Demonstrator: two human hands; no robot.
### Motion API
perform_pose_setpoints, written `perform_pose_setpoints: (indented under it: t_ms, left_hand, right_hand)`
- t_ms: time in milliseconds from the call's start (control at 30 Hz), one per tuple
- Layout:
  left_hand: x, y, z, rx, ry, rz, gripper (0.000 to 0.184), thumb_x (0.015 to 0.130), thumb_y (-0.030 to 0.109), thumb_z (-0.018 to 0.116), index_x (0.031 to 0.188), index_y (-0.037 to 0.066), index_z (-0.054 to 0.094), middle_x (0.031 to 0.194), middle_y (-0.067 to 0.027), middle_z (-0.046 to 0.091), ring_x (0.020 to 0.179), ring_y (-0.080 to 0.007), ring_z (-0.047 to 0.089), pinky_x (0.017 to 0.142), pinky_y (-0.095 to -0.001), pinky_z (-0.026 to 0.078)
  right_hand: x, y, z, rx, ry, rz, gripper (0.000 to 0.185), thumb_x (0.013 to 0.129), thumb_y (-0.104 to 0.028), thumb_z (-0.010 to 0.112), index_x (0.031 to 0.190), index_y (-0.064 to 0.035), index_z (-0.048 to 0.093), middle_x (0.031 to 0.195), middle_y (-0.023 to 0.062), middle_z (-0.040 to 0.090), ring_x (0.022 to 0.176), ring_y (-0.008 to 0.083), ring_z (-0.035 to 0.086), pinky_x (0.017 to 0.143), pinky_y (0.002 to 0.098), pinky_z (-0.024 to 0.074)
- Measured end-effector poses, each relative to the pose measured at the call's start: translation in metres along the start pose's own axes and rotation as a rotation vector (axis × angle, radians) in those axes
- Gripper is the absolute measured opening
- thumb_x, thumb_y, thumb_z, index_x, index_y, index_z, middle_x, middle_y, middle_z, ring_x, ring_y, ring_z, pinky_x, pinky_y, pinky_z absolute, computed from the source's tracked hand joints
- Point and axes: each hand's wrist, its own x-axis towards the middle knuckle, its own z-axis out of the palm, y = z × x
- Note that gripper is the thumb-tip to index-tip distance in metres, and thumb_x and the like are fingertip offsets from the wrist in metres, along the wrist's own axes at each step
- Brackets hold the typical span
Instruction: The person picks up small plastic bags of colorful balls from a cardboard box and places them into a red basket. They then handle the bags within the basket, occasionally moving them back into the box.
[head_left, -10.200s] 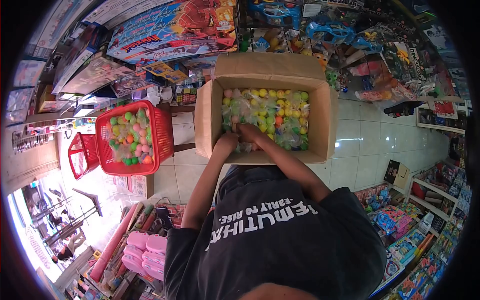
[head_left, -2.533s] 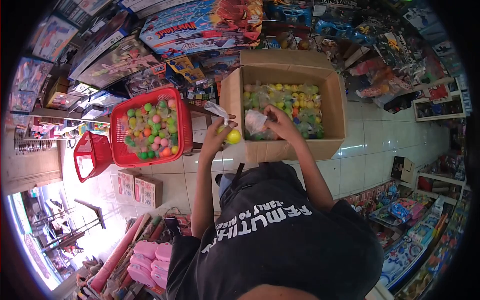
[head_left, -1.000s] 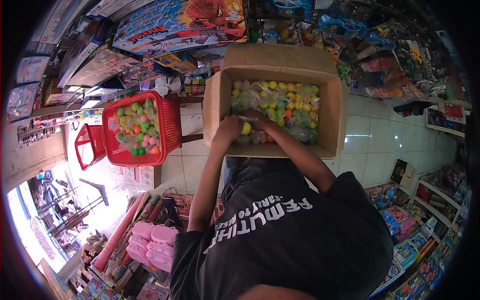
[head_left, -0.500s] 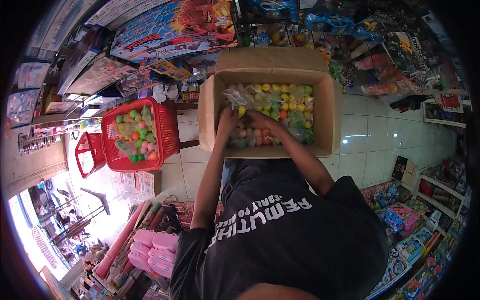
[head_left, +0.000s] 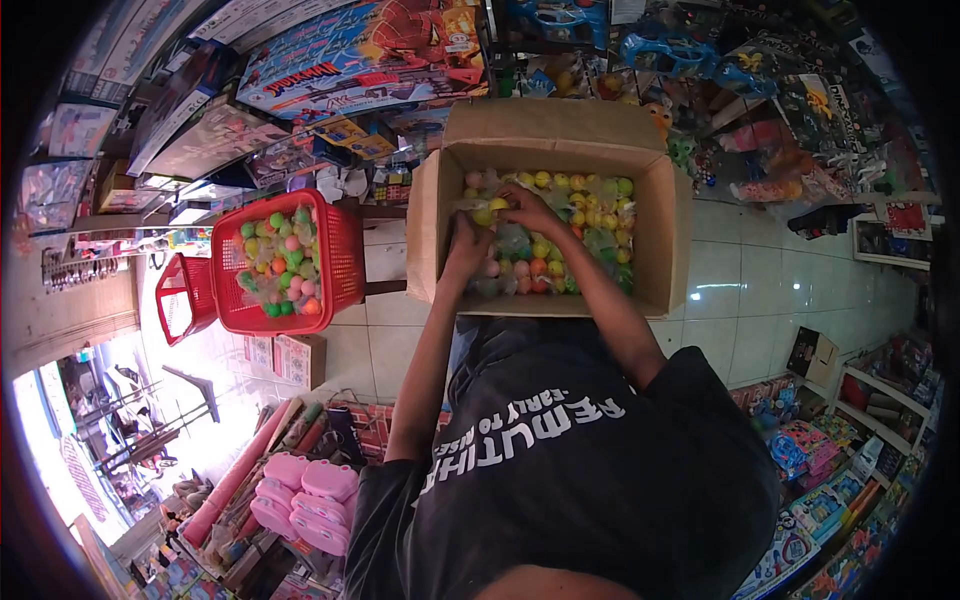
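Observation:
An open cardboard box [head_left: 655,215] holds rows of small coloured balls [head_left: 600,205], many of them in clear plastic bags. Over its left part, both of my hands are closed on a clear bag of yellow balls [head_left: 485,216]. My left hand [head_left: 468,247] grips it from the near left side, its fingertips partly hidden. From the right, my right hand [head_left: 528,210] pinches the bag beside a yellow ball. Pink, orange and green balls lie just below my hands.
Left of the box stands a red plastic basket [head_left: 345,255] with more bagged balls. A smaller red basket [head_left: 185,300] is beside it. Boxed toys [head_left: 365,60] line the back, and pink cases [head_left: 305,500] sit at the lower left.
My right hand has moved up and closed on the bag of yellow balls, which now sits between both hands. The whole view has shifted slightly.

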Motion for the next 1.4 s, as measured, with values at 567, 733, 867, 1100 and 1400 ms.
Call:
perform_pose_setpoints:
  t_ms: [567,733,867,1100,1400]
  left_hand:
    - [-0.028,-0.025,0.006,0.887,-0.767,0.04,0.043,0.079,0.038,0.048,0.11,0.011,0.06,0.134,-0.0186,0.027,0.124,-0.0479,0.016,0.103,-0.0545,0.014]
    - [-0.024,-0.01,0.002,0.85,-0.779,-0.043,0.04,0.083,0.036,0.047,0.112,0.011,0.058,0.123,-0.0155,0.047,0.126,-0.0401,0.024,0.106,-0.0477,0.013]
    - [-0.027,-0.022,0.004,0.88,-0.722,0.039,0.038,0.083,0.033,0.048,0.111,0.008,0.056,0.123,-0.0195,0.045,0.125,-0.0426,0.023,0.104,-0.0457,0.02]
    - [-0.025,-0.008,0.0,0.911,-0.735,0.027,0.042,0.083,0.029,0.049,0.119,0.006,0.047,0.126,-0.0313,0.034,0.125,-0.0472,0.019,0.103,-0.0452,0.022]
    - [-0.028,0.026,-0.013,0.718,-0.557,0.089,0.038,0.085,0.022,0.048,0.117,0.003,0.048,0.126,-0.0264,0.038,0.121,-0.0422,0.032,0.101,-0.0443,0.028]
  right_hand:
    - [0.0,0.025,0.043,-0.57,0.065,-0.125,0.042,0.059,-0.014,0.07,0.097,-0.0027,0.055,0.095,0.0165,0.059,0.091,0.0338,0.056,0.08,0.0395,0.0439]
    - [-0.004,0.03,0.045,-0.587,0.088,-0.24,0.039,0.06,-0.008,0.066,0.099,-0.0062,0.056,0.098,0.0144,0.057,0.094,0.0334,0.054,0.082,0.04,0.0426]
    - [-0.008,0.018,0.044,-0.685,0.035,-0.265,0.04,0.062,-0.003,0.062,0.101,-0.0109,0.058,0.095,0.0132,0.057,0.092,0.0324,0.054,0.081,0.0408,0.0428]
    - [-0.003,0.017,0.041,-0.769,-0.057,-0.214,0.042,0.066,0.001,0.056,0.106,-0.0099,0.057,0.105,0.0137,0.057,0.098,0.0324,0.053,0.084,0.0389,0.0424]
    - [-0.016,0.002,0.019,-0.581,-0.155,-0.143,0.04,0.069,-0.001,0.058,0.109,-0.0086,0.056,0.105,0.0144,0.06,0.097,0.0269,0.057,0.085,0.0347,0.0439]
